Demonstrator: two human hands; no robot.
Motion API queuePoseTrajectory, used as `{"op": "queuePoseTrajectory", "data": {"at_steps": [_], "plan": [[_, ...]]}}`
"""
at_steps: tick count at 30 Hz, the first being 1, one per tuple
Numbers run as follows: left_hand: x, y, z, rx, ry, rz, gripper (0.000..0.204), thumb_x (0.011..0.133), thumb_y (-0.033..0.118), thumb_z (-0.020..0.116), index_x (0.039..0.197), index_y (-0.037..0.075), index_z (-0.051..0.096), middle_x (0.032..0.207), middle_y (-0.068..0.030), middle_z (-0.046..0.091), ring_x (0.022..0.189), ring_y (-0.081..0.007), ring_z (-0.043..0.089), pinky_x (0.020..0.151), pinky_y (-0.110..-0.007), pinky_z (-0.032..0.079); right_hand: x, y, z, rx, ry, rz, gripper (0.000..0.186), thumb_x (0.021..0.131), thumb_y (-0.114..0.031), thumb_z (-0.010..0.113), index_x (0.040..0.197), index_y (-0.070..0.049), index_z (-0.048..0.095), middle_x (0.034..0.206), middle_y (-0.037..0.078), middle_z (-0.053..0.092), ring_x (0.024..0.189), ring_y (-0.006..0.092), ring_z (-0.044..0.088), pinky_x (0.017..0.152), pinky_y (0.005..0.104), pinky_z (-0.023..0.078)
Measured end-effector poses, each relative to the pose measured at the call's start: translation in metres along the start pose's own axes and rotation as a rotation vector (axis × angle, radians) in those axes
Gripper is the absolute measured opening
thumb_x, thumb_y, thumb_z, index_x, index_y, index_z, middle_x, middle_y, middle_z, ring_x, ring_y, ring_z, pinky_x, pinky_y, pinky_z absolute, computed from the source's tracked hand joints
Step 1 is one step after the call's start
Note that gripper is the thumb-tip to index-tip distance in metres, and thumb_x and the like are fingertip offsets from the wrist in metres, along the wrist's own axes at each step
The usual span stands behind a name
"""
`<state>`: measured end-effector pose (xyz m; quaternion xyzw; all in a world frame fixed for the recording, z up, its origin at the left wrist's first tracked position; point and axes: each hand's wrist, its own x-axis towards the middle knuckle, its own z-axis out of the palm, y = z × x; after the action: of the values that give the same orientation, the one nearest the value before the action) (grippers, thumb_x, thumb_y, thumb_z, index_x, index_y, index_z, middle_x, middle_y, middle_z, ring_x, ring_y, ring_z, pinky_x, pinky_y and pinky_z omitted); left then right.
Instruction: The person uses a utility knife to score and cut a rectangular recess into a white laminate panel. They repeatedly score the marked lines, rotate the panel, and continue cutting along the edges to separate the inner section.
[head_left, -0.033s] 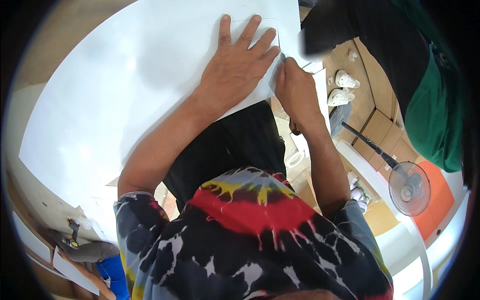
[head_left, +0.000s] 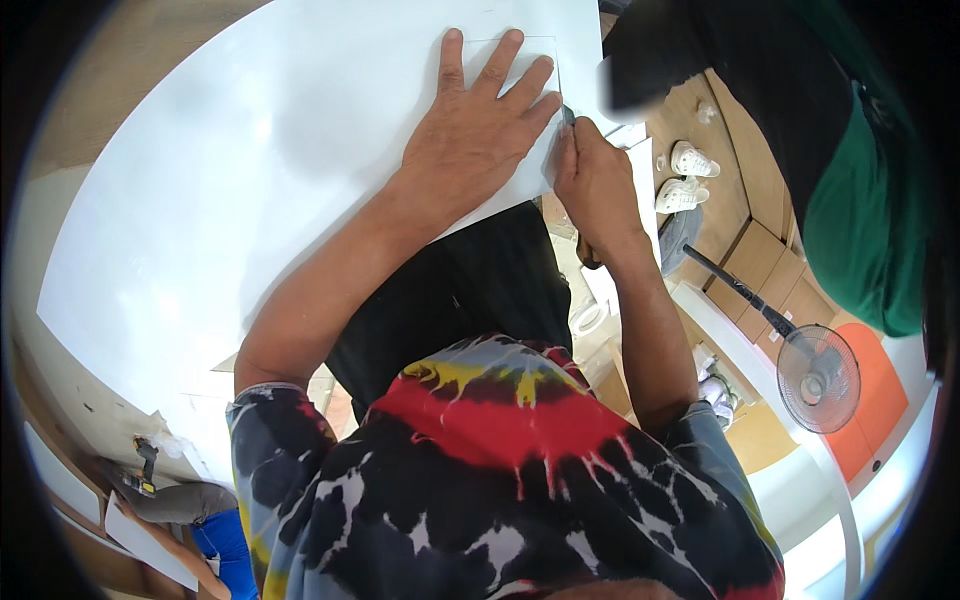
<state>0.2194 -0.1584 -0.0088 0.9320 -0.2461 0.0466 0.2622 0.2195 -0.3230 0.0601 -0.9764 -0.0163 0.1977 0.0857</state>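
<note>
A large white sheet (head_left: 250, 150) with a curved far-left edge lies in front of me. Thin lines are marked on it near its far right corner. My left hand (head_left: 475, 130) rests flat on the sheet with fingers spread, over the marked area. Just to its right, my right hand (head_left: 598, 180) is closed around a narrow-bladed cutting tool (head_left: 569, 116). The blade's tip meets the sheet at a line running away from me, close to my left little finger. A brown handle end (head_left: 588, 256) shows below my right palm. The fingers hide most of the tool, so its exact kind is unclear.
At the far right stands another person in dark and green clothing (head_left: 870, 220), close to the sheet. Beyond my right arm are a fan (head_left: 818, 378), white shoes (head_left: 692, 160) and cardboard boxes (head_left: 750, 265). A person in blue (head_left: 228, 555) and a power drill (head_left: 146, 465) are at lower left.
My right hand has drawn back very slightly toward me with the tool, showing a bit more of the blade. My left hand stays in place.
</note>
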Motion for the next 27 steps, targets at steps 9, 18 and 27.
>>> {"op": "queuePoseTrajectory", "data": {"at_steps": [9, 18, 27], "plan": [[0.007, -0.003, 0.003, 0.032, -0.012, -0.017, 0.037, 0.098, 0.016, 0.060, 0.133, 0.022, 0.069, 0.153, -0.0031, 0.051, 0.151, -0.0305, 0.034, 0.116, -0.074, 0.018, 0.006, 0.005, -0.007, 0.140, 0.009, 0.016, 0.024, 0.103, -0.019, 0.056, 0.086, -0.001, 0.056, 0.073, 0.027, 0.063, 0.074, 0.0489, 0.064, 0.070, 0.0560, 0.050], [0.009, -0.002, -0.002, 0.061, -0.018, 0.000, 0.036, 0.098, 0.017, 0.061, 0.133, 0.022, 0.069, 0.153, -0.0037, 0.052, 0.151, -0.0301, 0.034, 0.116, -0.073, 0.018, 0.004, 0.004, -0.006, -0.045, 0.039, -0.057, 0.022, 0.100, -0.017, 0.055, 0.087, 0.000, 0.058, 0.073, 0.028, 0.064, 0.073, 0.0488, 0.066, 0.072, 0.0563, 0.052], [0.007, -0.005, 0.002, 0.053, -0.019, -0.015, 0.034, 0.100, 0.020, 0.058, 0.131, 0.021, 0.069, 0.150, -0.0033, 0.053, 0.150, -0.0300, 0.034, 0.115, -0.073, 0.018, 0.013, -0.002, -0.013, -0.130, -0.116, 0.002, 0.020, 0.100, -0.016, 0.054, 0.091, 0.001, 0.059, 0.083, 0.028, 0.069, 0.085, 0.0476, 0.068, 0.080, 0.0558, 0.053]]}}
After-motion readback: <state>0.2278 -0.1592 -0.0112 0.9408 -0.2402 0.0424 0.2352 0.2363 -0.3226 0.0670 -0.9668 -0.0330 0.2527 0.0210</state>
